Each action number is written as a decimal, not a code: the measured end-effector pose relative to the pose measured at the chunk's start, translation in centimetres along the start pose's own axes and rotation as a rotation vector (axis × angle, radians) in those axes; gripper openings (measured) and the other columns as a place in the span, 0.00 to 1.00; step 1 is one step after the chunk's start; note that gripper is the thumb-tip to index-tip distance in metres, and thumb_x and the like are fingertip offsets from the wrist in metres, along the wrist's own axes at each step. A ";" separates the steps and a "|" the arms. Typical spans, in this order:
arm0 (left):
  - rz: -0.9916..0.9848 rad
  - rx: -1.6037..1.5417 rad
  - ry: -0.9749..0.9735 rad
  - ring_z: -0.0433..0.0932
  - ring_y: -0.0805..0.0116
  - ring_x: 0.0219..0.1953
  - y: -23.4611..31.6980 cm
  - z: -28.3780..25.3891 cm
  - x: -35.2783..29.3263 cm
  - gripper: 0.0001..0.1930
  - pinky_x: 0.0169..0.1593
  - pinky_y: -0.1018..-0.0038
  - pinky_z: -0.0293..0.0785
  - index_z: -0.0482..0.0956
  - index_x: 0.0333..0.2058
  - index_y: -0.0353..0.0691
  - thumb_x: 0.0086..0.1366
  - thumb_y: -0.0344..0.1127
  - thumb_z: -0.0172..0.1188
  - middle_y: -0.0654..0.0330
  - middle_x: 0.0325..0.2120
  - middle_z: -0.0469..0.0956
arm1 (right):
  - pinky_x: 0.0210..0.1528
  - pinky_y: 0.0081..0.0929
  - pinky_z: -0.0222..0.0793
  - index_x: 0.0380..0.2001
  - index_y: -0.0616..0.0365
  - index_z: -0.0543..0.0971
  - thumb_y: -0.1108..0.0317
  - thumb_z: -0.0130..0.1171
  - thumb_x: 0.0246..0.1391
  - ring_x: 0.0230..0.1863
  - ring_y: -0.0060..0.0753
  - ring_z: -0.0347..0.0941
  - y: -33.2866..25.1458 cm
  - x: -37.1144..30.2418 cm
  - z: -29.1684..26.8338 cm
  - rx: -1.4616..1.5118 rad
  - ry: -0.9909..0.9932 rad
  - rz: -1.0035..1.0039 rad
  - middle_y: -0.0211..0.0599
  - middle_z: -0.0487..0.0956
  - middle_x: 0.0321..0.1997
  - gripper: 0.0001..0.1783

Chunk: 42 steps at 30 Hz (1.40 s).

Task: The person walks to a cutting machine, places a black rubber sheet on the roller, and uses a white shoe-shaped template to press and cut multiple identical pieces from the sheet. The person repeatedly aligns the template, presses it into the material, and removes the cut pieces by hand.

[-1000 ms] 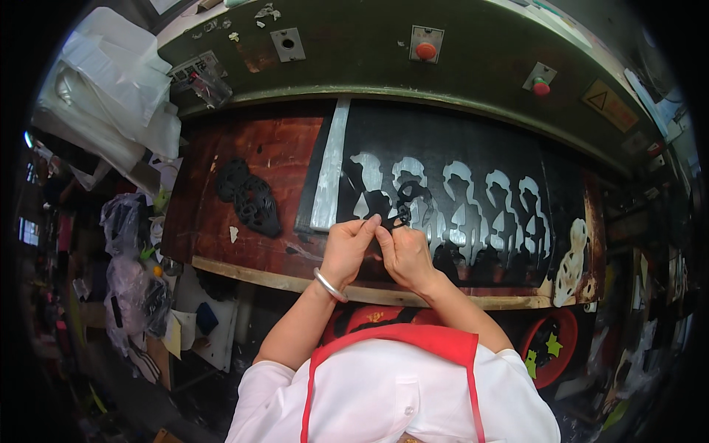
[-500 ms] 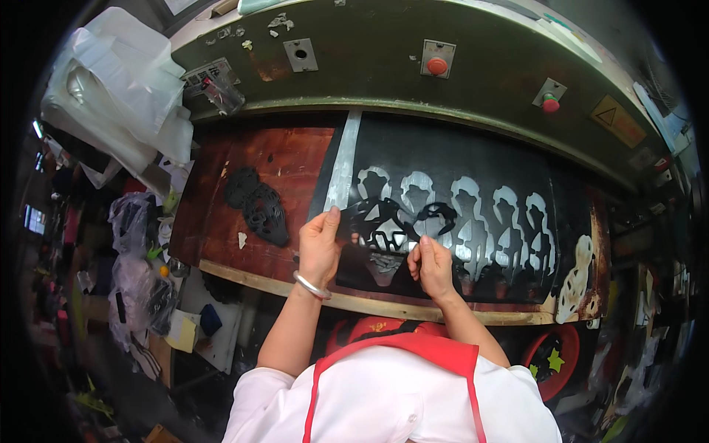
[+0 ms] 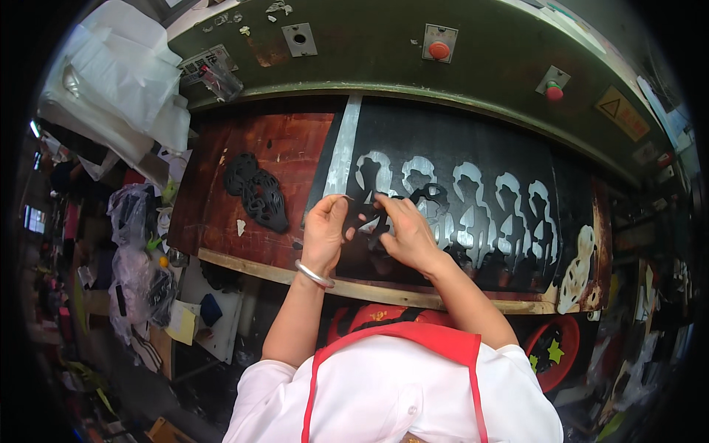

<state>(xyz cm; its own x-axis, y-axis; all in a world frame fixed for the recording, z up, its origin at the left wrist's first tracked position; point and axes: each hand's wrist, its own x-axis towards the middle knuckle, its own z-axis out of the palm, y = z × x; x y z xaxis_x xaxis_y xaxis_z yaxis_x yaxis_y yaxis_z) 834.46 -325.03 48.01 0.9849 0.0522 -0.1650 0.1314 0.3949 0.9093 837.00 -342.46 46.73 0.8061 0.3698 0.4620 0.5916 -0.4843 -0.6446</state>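
Observation:
A thin black cut-out piece (image 3: 433, 198), full of curved openings, hangs over the work board between my hands. My left hand (image 3: 323, 232), with a silver bangle at its wrist, is closed on the piece's left side. Bent over the same piece, my right hand (image 3: 410, 235) presses its fingers together near the left fingers; whether it pinches the piece or a small bit of it cannot be made out. Beneath lies a black sheet (image 3: 473, 136) with a row of silvery cut-out shapes (image 3: 469, 199) showing. A stack of similar black pieces (image 3: 258, 193) rests on the reddish board at left.
A green machine beam (image 3: 369, 52) with red buttons (image 3: 439, 50) runs along the far side. A pale cut-out template (image 3: 577, 269) lies at the board's right end. Near my right side stands a red bin (image 3: 555, 375) with scraps. Clear plastic sheeting (image 3: 111, 88) fills the far left.
My right hand has moved up and left, closer to my left hand. The black piece has tilted and now sits partly behind the fingers.

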 end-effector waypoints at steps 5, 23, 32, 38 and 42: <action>0.109 0.335 -0.118 0.75 0.81 0.35 0.3 -0.5 -1.2 0.13 0.39 0.83 0.72 0.79 0.44 0.34 0.59 0.24 0.63 0.64 0.34 0.80 | 0.35 0.37 0.68 0.30 0.62 0.77 0.79 0.59 0.38 0.34 0.46 0.72 1.2 0.0 0.4 0.068 0.057 -0.014 0.41 0.76 0.32 0.11; 0.781 1.097 0.055 0.79 0.55 0.31 -0.8 -0.3 -1.0 0.07 0.35 0.68 0.74 0.79 0.31 0.35 0.51 0.23 0.63 0.53 0.29 0.79 | 0.60 0.28 0.56 0.34 0.65 0.75 0.71 0.57 0.56 0.61 0.31 0.60 -1.0 -1.4 -1.3 0.868 -0.293 0.305 0.47 0.58 0.67 0.07; 0.282 0.692 -0.007 0.80 0.67 0.31 -0.9 -1.7 -1.6 0.08 0.36 0.75 0.75 0.81 0.34 0.33 0.54 0.24 0.65 0.60 0.31 0.80 | 0.49 0.31 0.71 0.39 0.61 0.76 0.67 0.63 0.52 0.59 0.41 0.67 -2.0 -0.9 -2.3 0.481 -0.019 0.368 0.50 0.68 0.61 0.13; -0.093 -0.001 0.028 0.77 0.78 0.28 -0.2 -2.3 -2.6 0.07 0.29 0.84 0.71 0.79 0.36 0.36 0.59 0.28 0.66 0.64 0.29 0.80 | 0.31 0.30 0.70 0.35 0.61 0.78 0.78 0.67 0.37 0.33 0.42 0.73 -5.7 -2.3 -2.1 -0.097 0.376 -0.362 0.44 0.76 0.36 0.17; -0.113 0.054 0.085 0.70 0.84 0.24 -0.6 -2.2 -3.1 0.06 0.27 0.86 0.64 0.81 0.36 0.36 0.62 0.31 0.62 0.69 0.26 0.78 | 0.32 0.32 0.71 0.34 0.63 0.79 0.82 0.62 0.43 0.30 0.44 0.74 -6.0 -2.1 -0.3 0.030 0.050 -0.204 0.42 0.78 0.30 0.12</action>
<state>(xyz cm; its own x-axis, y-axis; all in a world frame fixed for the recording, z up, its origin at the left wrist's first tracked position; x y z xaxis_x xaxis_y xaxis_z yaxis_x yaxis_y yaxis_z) 831.08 -323.46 47.14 0.9506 0.0888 -0.2975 0.2492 0.3534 0.9017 831.82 -340.60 49.82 0.6701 0.4176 0.6137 0.7423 -0.3795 -0.5522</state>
